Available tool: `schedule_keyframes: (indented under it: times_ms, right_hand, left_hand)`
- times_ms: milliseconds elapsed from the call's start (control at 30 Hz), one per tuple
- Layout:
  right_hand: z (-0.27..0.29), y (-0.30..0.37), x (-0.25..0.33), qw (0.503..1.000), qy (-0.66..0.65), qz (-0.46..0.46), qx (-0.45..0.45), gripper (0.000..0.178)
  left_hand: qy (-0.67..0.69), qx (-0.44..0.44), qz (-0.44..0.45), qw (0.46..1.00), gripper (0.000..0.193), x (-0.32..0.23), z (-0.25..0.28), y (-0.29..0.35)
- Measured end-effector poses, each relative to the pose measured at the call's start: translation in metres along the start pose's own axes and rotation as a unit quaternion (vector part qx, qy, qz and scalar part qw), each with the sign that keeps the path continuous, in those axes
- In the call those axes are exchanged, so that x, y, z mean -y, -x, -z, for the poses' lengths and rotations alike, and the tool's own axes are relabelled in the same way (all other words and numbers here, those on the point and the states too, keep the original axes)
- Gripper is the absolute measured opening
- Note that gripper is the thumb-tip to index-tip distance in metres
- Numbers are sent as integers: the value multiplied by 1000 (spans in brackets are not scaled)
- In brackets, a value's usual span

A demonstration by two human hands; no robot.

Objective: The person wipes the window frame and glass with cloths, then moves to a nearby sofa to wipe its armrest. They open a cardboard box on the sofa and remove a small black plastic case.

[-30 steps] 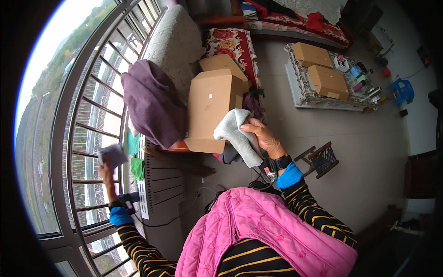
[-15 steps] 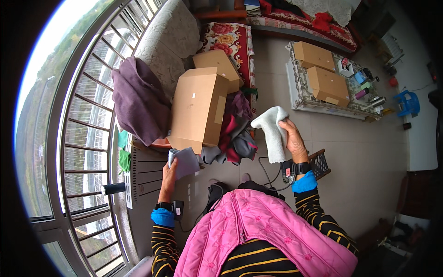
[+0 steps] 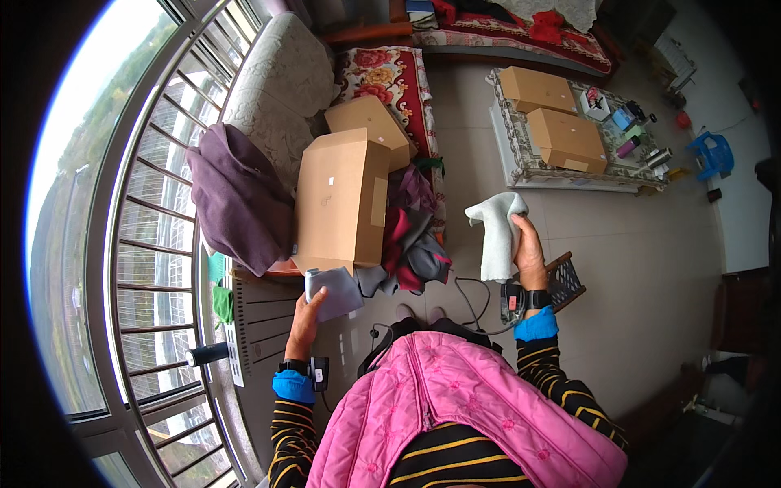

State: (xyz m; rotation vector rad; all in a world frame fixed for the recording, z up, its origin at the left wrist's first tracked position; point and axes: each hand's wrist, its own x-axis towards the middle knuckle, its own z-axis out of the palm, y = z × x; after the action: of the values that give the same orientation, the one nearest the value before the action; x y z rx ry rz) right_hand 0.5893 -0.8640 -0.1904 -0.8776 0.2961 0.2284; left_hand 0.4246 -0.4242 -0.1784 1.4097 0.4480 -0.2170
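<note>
A folded grey-blue cloth (image 3: 336,295) is gripped in my left hand (image 3: 305,320), thumb on top, just below the near edge of a large cardboard box (image 3: 338,195). My right hand (image 3: 529,252) pinches a pale, whitish-green towel (image 3: 494,240) that hangs down over the floor, clear of the sofa. Both hands are closed; the fingertips are partly hidden by the cloths. Beside the large box lies a heap of grey and dark red clothes (image 3: 411,252). A second cardboard box (image 3: 370,122) sits behind it.
A purple garment (image 3: 238,195) drapes over the sofa arm by the barred window (image 3: 159,268). Under my left arm stands a white radiator (image 3: 264,321). A low table (image 3: 508,154) at the right bears cardboard boxes and bottles. Near my right wrist is a small dark stool (image 3: 565,281).
Both cloths remain held. My left hand and its cloth have shifted slightly right. The right hand's towel has also moved a little right, while the surroundings slid left in view.
</note>
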Motion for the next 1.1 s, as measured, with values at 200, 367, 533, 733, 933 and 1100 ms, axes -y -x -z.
schedule_keyframes:
  times_ms: [200,367,533,733,933,1100]
  right_hand:
    - [-3,2,-10,1000,-14,16,-11,41]
    - [-9,-9,-23,1000,-18,4,5,41]
    - [-18,-42,-17,999,-20,-10,45,41]
    - [-10,-100,5,995,-7,-11,98,46]
    - [47,-163,78,994,25,-40,102,51]
    - [106,-214,165,994,43,-35,94,51]
  left_hand:
    - [-30,21,47,998,37,-8,9,-3]
    - [-45,9,71,996,38,4,24,-6]
    - [-34,-38,34,998,35,10,23,-6]
    - [72,-69,44,994,34,12,-15,-34]
    - [188,-68,24,980,42,10,-128,-98]
    - [205,-25,8,978,47,3,-240,-155]
